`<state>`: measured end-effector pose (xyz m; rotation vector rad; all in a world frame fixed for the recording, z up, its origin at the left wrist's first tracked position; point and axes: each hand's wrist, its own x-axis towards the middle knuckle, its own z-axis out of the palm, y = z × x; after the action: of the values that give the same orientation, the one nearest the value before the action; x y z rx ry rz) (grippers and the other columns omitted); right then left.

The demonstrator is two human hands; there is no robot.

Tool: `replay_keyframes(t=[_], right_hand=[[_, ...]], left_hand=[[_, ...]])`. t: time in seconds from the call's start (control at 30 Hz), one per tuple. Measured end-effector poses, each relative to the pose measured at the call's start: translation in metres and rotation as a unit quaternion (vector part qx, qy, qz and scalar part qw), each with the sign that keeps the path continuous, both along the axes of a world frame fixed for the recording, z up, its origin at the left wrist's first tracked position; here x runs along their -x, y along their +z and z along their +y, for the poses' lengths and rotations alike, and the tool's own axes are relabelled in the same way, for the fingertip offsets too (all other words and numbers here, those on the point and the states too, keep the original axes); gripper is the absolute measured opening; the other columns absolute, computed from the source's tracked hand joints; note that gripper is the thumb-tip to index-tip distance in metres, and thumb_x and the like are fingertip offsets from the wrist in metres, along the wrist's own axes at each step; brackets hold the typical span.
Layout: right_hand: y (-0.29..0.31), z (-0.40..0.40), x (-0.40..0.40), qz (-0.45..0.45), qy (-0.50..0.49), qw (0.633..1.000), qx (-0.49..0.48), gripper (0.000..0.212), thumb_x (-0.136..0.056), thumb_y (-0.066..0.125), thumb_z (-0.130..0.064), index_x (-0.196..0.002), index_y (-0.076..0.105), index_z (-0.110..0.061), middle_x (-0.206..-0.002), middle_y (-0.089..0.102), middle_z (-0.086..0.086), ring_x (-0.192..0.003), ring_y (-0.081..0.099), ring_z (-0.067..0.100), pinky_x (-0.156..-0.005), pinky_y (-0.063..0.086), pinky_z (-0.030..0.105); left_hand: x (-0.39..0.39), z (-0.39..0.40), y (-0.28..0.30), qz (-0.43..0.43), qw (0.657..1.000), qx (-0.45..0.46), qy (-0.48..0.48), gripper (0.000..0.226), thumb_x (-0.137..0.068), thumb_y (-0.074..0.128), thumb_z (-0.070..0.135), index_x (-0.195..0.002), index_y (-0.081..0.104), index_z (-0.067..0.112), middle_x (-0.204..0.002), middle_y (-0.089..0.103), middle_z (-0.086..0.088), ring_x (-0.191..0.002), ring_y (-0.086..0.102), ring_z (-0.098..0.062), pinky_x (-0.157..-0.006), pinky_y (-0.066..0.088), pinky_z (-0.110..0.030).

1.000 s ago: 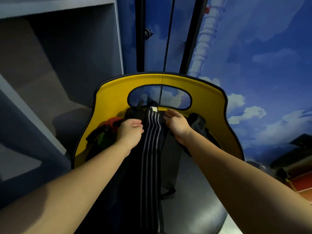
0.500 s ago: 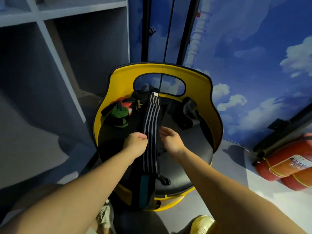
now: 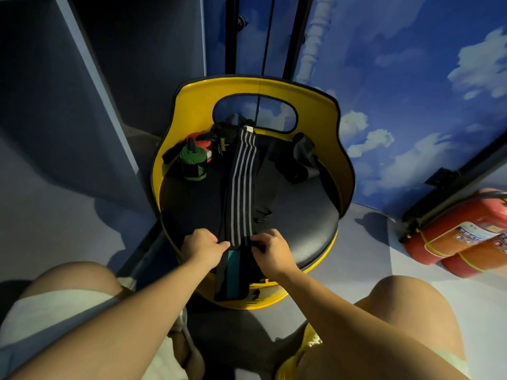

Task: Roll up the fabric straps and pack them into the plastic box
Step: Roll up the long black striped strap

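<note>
Here, both hands (image 3: 204, 244) (image 3: 270, 249) on striped strap (image 3: 242, 182).

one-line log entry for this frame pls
stage: rolling start | left hand: pinching striped strap | right hand: pinching strap | strap: flat along seat | green roll: on seat | box: unseen

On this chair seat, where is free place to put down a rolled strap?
Bare seat lies right of the striped strap, toward the front edge. A smaller patch lies left, below the green roll. The back is crowded with dark straps.
</note>
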<state>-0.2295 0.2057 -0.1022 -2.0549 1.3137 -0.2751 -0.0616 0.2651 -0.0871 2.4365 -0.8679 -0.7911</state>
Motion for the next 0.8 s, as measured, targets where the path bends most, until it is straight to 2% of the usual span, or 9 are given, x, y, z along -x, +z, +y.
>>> replay_keyframes(t=[0.07,0.1,0.13,0.2,0.27,0.37,0.53,0.67,0.8], right_hand=[[-0.001,0.001,0.001,0.008,0.002,1.000,0.013,0.035,-0.099,0.059,-0.020,-0.134,0.064,-0.015,-0.125,0.053,0.004,-0.116,0.054,0.021,-0.091,0.038,0.017],[-0.001,0.002,0.001,0.009,0.002,1.000,0.017,0.035,-0.099,0.060,-0.020,-0.133,0.065,-0.016,-0.124,0.053,0.004,-0.114,0.055,0.021,-0.091,0.040,0.018],[-0.001,0.002,0.000,0.009,0.003,1.000,0.022,0.034,-0.099,0.060,-0.021,-0.132,0.066,-0.017,-0.122,0.053,0.004,-0.113,0.055,0.021,-0.090,0.040,0.018],[-0.003,0.002,0.000,0.011,0.012,0.999,0.031,0.032,-0.098,0.061,-0.021,-0.130,0.068,-0.018,-0.120,0.052,0.002,-0.112,0.055,0.019,-0.088,0.039,0.017],[-0.003,0.003,-0.001,0.009,0.020,0.999,0.038,0.030,-0.098,0.062,-0.019,-0.127,0.070,-0.019,-0.121,0.052,0.001,-0.112,0.053,0.018,-0.089,0.039,0.016],[-0.004,0.002,-0.001,0.006,0.024,0.999,0.045,0.027,-0.098,0.062,-0.017,-0.123,0.073,-0.019,-0.123,0.052,0.002,-0.114,0.052,0.016,-0.092,0.040,0.017],[-0.007,0.002,0.003,0.002,0.032,0.998,0.063,0.029,-0.098,0.062,-0.015,-0.124,0.072,-0.018,-0.125,0.052,0.003,-0.115,0.052,0.016,-0.092,0.035,0.013],[-0.013,0.004,0.006,-0.001,0.051,0.994,0.093,0.028,-0.097,0.063,-0.016,-0.124,0.072,-0.016,-0.126,0.051,0.004,-0.116,0.053,0.018,-0.094,0.038,0.016],[-0.016,0.005,0.009,-0.002,0.074,0.990,0.116,0.028,-0.097,0.063,-0.017,-0.123,0.073,-0.014,-0.119,0.053,0.002,-0.107,0.056,0.017,-0.087,0.040,0.015]], left_hand=[[-0.002,0.002,-0.001,-0.005,1.000,0.002,0.003,0.037,-0.086,0.079,0.037,-0.114,0.071,0.015,-0.110,0.071,-0.005,-0.087,0.064,-0.016,-0.059,0.047,-0.022],[-0.002,0.002,-0.003,0.007,1.000,0.011,0.009,0.036,-0.085,0.080,0.036,-0.112,0.072,0.015,-0.108,0.072,-0.005,-0.086,0.065,-0.015,-0.061,0.053,-0.025],[-0.003,0.002,-0.004,0.023,0.999,0.026,0.017,0.035,-0.083,0.082,0.035,-0.111,0.073,0.014,-0.104,0.073,-0.005,-0.086,0.069,-0.017,-0.067,0.060,-0.032],[-0.003,0.002,-0.007,0.056,0.997,0.044,0.025,0.032,-0.081,0.084,0.032,-0.107,0.076,0.015,-0.097,0.074,-0.003,-0.088,0.073,-0.021,-0.077,0.063,-0.041],[-0.002,0.001,-0.007,0.084,0.995,0.045,0.021,0.028,-0.081,0.084,0.029,-0.104,0.076,0.016,-0.093,0.075,-0.002,-0.083,0.074,-0.019,-0.079,0.063,-0.040],[0.000,0.000,-0.008,0.147,0.987,0.052,0.048,0.025,-0.083,0.084,0.019,-0.105,0.074,0.012,-0.088,0.074,-0.005,-0.071,0.074,-0.015,-0.073,0.064,-0.033],[0.002,-0.002,-0.004,0.231,0.965,0.054,0.114,0.029,-0.082,0.083,0.010,-0.108,0.071,0.005,-0.087,0.073,-0.012,-0.076,0.073,-0.019,-0.061,0.061,-0.025],[0.004,-0.003,0.000,0.277,0.953,0.038,0.115,0.022,-0.086,0.080,0.011,-0.104,0.069,0.006,-0.093,0.071,-0.014,-0.083,0.071,-0.021,-0.072,0.062,-0.031],[0.008,-0.003,-0.001,0.274,0.959,0.020,0.074,0.015,-0.094,0.072,0.016,-0.105,0.064,0.010,-0.097,0.070,-0.013,-0.083,0.068,-0.021,-0.075,0.061,-0.033]])
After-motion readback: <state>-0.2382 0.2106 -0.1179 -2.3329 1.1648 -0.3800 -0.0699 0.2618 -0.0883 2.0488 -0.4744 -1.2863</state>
